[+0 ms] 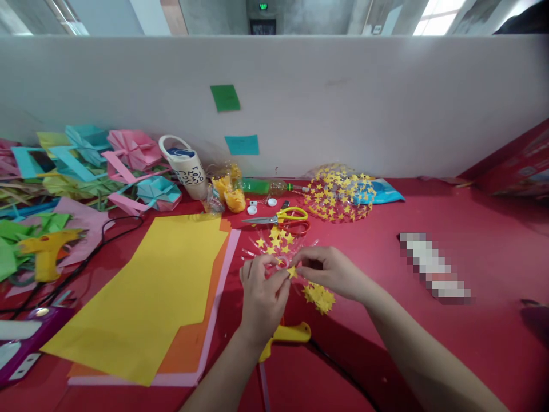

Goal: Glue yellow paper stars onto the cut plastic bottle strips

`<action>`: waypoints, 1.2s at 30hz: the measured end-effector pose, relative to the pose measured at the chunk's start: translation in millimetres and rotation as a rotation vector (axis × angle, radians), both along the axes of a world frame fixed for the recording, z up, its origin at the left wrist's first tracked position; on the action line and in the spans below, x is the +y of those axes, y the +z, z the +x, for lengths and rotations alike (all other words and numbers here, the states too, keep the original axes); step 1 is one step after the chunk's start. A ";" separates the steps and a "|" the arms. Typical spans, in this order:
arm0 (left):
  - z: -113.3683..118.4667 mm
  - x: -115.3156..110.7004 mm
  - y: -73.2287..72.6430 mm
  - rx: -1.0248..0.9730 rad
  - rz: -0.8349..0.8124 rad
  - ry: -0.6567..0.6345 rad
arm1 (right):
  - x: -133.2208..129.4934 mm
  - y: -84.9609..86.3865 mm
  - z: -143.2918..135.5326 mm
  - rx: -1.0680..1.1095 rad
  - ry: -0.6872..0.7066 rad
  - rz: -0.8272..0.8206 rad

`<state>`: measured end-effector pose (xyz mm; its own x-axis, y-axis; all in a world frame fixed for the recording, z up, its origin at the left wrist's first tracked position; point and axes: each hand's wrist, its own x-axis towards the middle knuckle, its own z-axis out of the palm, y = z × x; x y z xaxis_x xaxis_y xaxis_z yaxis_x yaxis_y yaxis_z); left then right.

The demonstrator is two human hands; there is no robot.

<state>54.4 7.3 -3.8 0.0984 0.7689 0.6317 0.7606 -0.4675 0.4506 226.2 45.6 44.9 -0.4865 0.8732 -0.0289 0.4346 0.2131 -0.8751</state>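
Observation:
A small yellow star (292, 271) is between my two hands above the red table. My left hand (262, 289) pinches it at the left with thumb and finger. The closed fingertips of my right hand (332, 270) meet it from the right. Just beyond my hands, several yellow stars (274, 247) sit on clear thin strips that fan out; the strips' centre is partly hidden by my fingers. A heap of loose yellow stars (319, 298) lies below my right hand. Under my left wrist rests a yellow glue gun (294, 333), its front part covered.
Yellow-handled scissors (291, 215) and a ball of star-tipped strips (341, 191) lie farther back, near a green bottle (257, 186). Yellow sheets (163, 274) are stacked left. Folded paper flowers (132, 149) and another glue gun (47, 252) lie far left. A blurred-out object (434, 268) lies right.

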 end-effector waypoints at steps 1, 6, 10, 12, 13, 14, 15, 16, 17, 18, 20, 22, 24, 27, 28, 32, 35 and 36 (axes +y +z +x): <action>-0.1 0.2 0.0 -0.005 0.001 -0.001 | 0.1 0.3 0.5 -0.013 -0.004 0.014; 0.0 0.4 0.0 -0.025 -0.001 0.011 | 0.4 0.4 1.9 -0.035 -0.072 0.042; 1.0 0.2 1.5 -0.017 0.000 0.023 | 1.5 -3.3 -2.3 -0.004 -0.080 -0.049; 1.5 0.1 2.0 -0.008 0.002 0.031 | 2.4 -6.2 -5.6 0.025 -0.086 -0.096; 1.7 0.0 2.0 -0.004 0.004 0.034 | 2.7 -7.6 -7.2 0.044 -0.091 -0.110; 1.7 -0.1 1.9 -0.001 0.004 0.037 | 2.8 -8.7 -8.6 0.063 -0.096 -0.123; 1.8 -0.2 1.7 0.002 0.000 0.040 | 2.7 -9.6 -9.7 0.079 -0.100 -0.137; 1.7 -0.3 1.4 0.002 -0.005 0.042 | 2.4 -10.2 -10.6 0.091 -0.102 -0.152; 1.7 -0.5 1.1 0.001 -0.009 0.043 | 2.0 -10.6 -11.1 0.100 -0.099 -0.169; 1.6 -0.6 0.8 0.000 -0.014 0.043 | 1.7 -10.8 -11.4 0.108 -0.095 -0.188; 1.5 -0.7 0.5 -0.004 -0.015 0.043 | 1.3 -11.0 -11.3 0.124 -0.092 -0.210; 1.4 -0.4 0.6 -0.011 -0.012 0.046 | 1.6 -10.7 -10.7 0.138 -0.094 -0.222; 1.5 0.1 0.7 -0.020 -0.012 0.048 | 2.5 -10.0 -9.9 0.140 -0.092 -0.229; 1.2 0.3 0.5 -0.032 -0.013 0.045 | 3.7 -9.0 -9.1 0.135 -0.078 -0.231; 1.0 0.2 0.2 -0.031 -0.013 0.042 | 3.8 -8.9 -8.9 0.135 -0.076 -0.226; -0.2 0.0 -1.4 -0.022 -0.010 0.031 | 2.3 -8.3 -7.1 0.111 -0.058 -0.189; -1.0 0.5 -2.1 -0.029 -0.016 0.026 | -0.1 -6.2 -4.1 0.009 -0.073 -0.053; -1.2 0.7 -2.1 -0.031 -0.020 0.024 | -0.8 -5.1 -3.0 -0.038 -0.091 0.005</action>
<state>53.3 8.0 -5.9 0.0601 0.7835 0.6184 0.7572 -0.4395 0.4833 223.2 44.8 39.8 -0.4041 0.9138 -0.0409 0.4848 0.1760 -0.8567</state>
